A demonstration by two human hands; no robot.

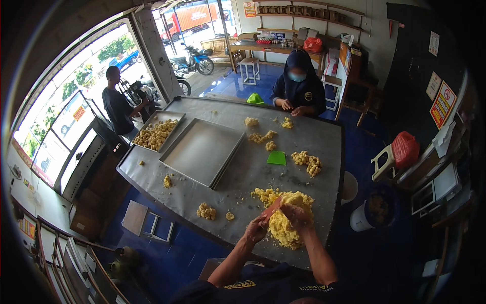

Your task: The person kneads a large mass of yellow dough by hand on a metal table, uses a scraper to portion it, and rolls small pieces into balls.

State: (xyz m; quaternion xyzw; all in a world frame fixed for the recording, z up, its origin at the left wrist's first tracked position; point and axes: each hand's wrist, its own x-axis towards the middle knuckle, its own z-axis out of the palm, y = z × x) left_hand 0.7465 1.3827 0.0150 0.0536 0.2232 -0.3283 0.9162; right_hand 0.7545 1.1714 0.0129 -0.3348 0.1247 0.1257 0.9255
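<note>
A heap of crumbly yellow dough point(283, 234) lies at the near right of the metal-topped table point(243, 172). My left hand point(256, 229) is closed on a flat reddish scraper point(272, 209), its far end at the heap's left side. Over the middle of the heap is my right hand point(299, 219), touching the dough; its fingers are blurred, so their grip is unclear. Beyond the heap lie a flat green scraper point(276, 158) and a cluster of small dough lumps point(307, 163). Another cluster of lumps point(206, 212) sits to the left.
At the far edge a masked person point(298, 86) handles small dough pieces. A tray of dough balls point(158, 133) and a stack of bare metal trays point(202, 152) occupy the left. A second person point(117, 101) stands beyond them. Right of the table are a bucket point(365, 215) and a stool point(383, 161).
</note>
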